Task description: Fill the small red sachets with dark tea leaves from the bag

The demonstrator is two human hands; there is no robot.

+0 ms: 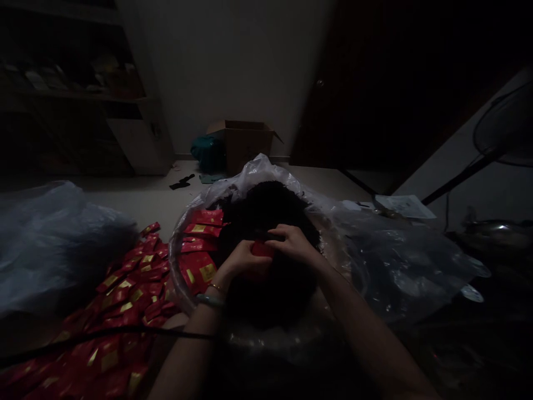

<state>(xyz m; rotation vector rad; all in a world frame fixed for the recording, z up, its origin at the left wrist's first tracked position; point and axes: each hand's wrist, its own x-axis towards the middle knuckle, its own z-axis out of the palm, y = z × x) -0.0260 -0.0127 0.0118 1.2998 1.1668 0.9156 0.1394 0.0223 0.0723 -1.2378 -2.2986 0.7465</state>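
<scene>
A small red packet [261, 249] with its dark mouth upward is gripped by my left hand [240, 258], thumb across its side. My right hand [295, 242] is at the packet's top edge, thumb and fingers drawn together; what they pinch is too dark to make out. Both hands are over a heap of dark loose leaves [270, 203], which look like tea, inside a round basin lined with clear plastic [177, 278]. Several flat red packets with gold labels [199, 269] rest on the left inside of the basin.
Many red packets [129, 297] are piled left of the basin, beside a large pale plastic bag [54, 239]. Clear plastic sheeting [408, 266] spreads at right. An open cardboard box [250, 144] and a teal bag [207, 151] stand by the wall. A dark cable [125, 330] crosses lower left.
</scene>
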